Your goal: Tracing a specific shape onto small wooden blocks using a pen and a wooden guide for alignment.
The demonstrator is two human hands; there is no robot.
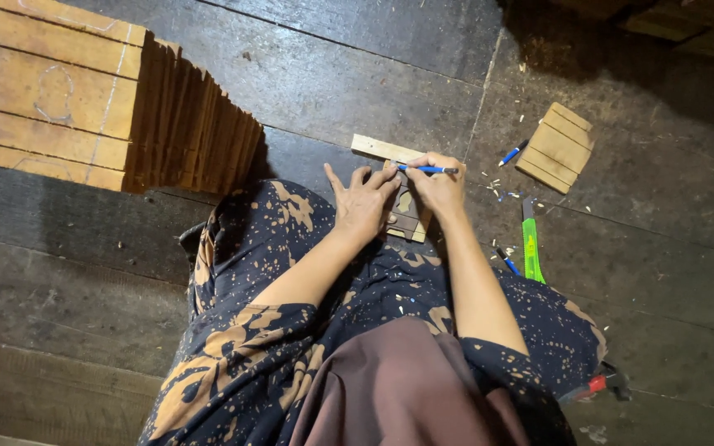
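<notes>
Marking a wooden strip on the lap, seated on a dark plank floor (357, 74).

Left hand (364, 202) pressed flat, fingers released and spread over a small dark template (406, 216) lying on a pale wooden strip (378, 149), the strip resting across the knee and reaching onto the floor. Right hand (437, 186) with fingers clenched around a blue pencil (428, 169), held crosswise just above the template. Near the right knee: a green utility knife (530, 244), two more blue pencils (512, 153), a small stack of wooden pieces (557, 147), scattered shavings. Far left: a large stack of cut wooden slats (109, 103), well apart. No containers visible.
</notes>
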